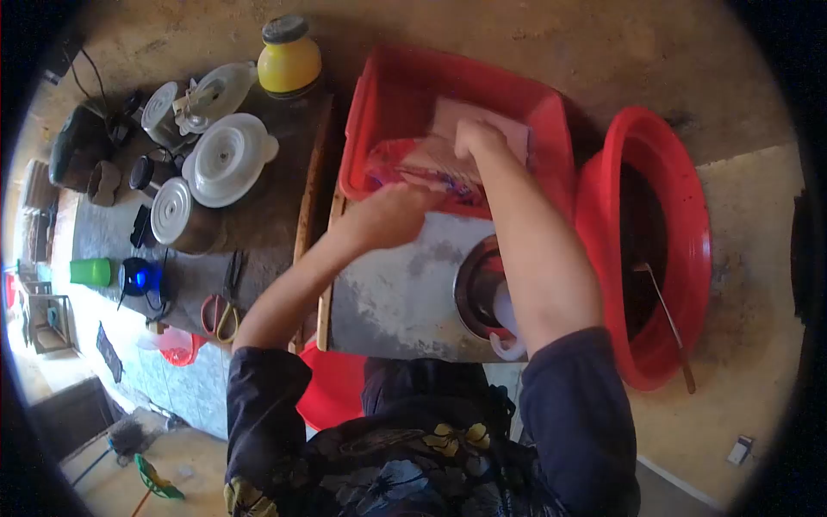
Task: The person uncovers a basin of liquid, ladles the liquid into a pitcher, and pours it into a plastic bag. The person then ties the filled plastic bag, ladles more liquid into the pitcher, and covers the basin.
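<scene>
Plastic packets (394,159) are lying in a rectangular red tub (543,121).
The left hand (392,214) is curling at the near edge, the right hand (479,140) is curling inside beside a pale sheet (519,136); whether the fingers are pinching anything, I cannot tell. A round basin (696,250) is holding dark contents (642,207) and a long-handled utensil (665,310); a metal bowl (467,302), a whitish jug (503,306).

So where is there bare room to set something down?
The grey tabletop has a bare patch on the near side of the red tub, left of the metal bowl. The dark table has a strip between lidded pots and its wooden edge. Crowded: those pots, and the tub around the right hand.
</scene>
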Motion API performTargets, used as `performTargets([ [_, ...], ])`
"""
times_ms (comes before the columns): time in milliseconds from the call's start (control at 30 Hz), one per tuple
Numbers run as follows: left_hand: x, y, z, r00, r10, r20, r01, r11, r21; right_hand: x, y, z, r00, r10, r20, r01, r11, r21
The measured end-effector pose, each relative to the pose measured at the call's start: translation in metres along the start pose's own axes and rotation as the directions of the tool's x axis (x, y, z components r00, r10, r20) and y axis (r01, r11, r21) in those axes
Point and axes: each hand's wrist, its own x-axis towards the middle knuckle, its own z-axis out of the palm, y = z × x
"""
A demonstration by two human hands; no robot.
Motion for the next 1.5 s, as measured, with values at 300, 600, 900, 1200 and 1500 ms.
performTargets([
  [300, 0.024, -0.029, -0.036, 0.969, -0.133, -0.206, 0.103, 0.983, -0.151, -0.008, 0.004, -0.052, 0.963, -0.047, -0.265, 0.071, 0.994, 0.081],
  [600, 0.127, -0.095, -0.04, 0.904, -0.415, -0.107, -0.118, -0.003, -0.993, -0.019, 0.032, -0.137, 0.909, -0.152, -0.388, 0.414, 0.214, 0.885],
  [900, 0.125, -0.048, -0.042, 0.87, -0.491, -0.048, -0.272, -0.397, -0.877, -0.148, 0.023, -0.117, 0.753, 0.21, -0.623, 0.205, 0.825, 0.526],
  [1200, 0.107, 0.001, 0.01, 0.846, -0.497, -0.193, -0.496, -0.599, -0.629, -0.183, -0.005, -0.079, 0.695, 0.164, -0.7, 0.444, 0.669, 0.597],
  [1500, 0.089, 0.007, 0.019, 0.847, -0.385, -0.367, -0.505, -0.799, -0.327, -0.206, -0.031, -0.092, 0.433, 0.036, -0.901, 0.556, 0.775, 0.298],
])
